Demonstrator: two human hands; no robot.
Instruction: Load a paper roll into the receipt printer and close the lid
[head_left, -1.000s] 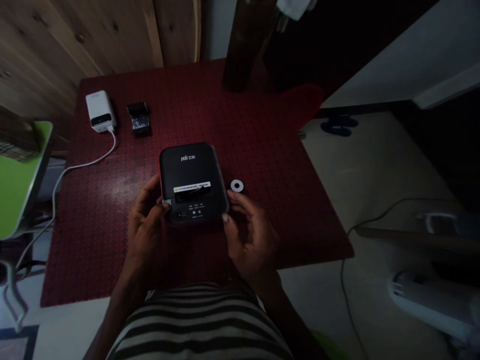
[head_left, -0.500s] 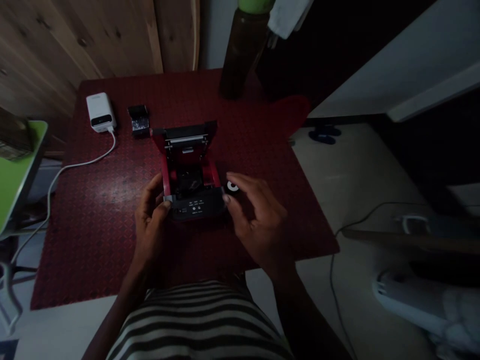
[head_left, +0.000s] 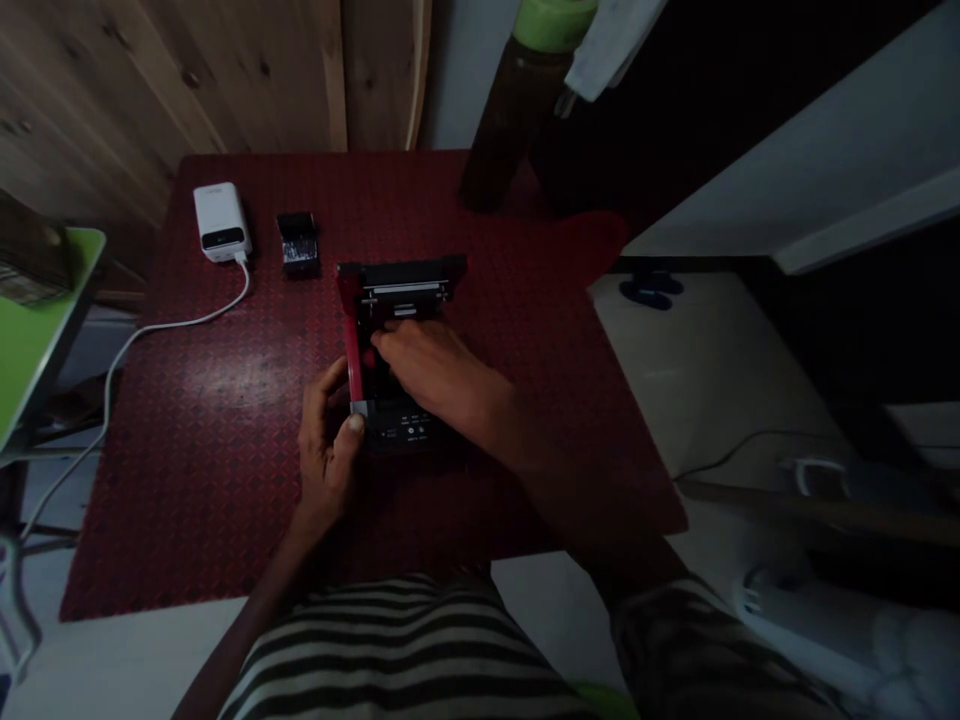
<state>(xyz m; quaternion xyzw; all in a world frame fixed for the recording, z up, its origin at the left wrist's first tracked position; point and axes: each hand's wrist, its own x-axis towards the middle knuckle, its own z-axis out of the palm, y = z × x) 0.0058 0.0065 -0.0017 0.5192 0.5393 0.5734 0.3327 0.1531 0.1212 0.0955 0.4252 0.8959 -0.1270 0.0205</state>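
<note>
Head view: red patterned table (head_left: pixel 187 500), open tabletop left of printer, near edge below hands. One black compact printer (head_left: pixel 401 285), lid raised, well inside table edges. Left hand (head_left: pixel 326 450) clenched on its front left corner. Right hand (head_left: pixel 439 375) open, fingers over inner bay, grasping nothing visible. Beyond: one white power bank (head_left: pixel 221 222), one white cable (head_left: pixel 172 325), one small black box (head_left: pixel 298 243).

top (head_left: pixel 397 650): dark and pale horizontal stripes are worn, seen below the left hand (head_left: pixel 326 450) | sleeve (head_left: pixel 675 640): the same striping is shown, rumpled into creases, behind the right hand (head_left: pixel 442 375) | left forearm (head_left: pixel 266 600): is left uncovered, below the left hand
</note>
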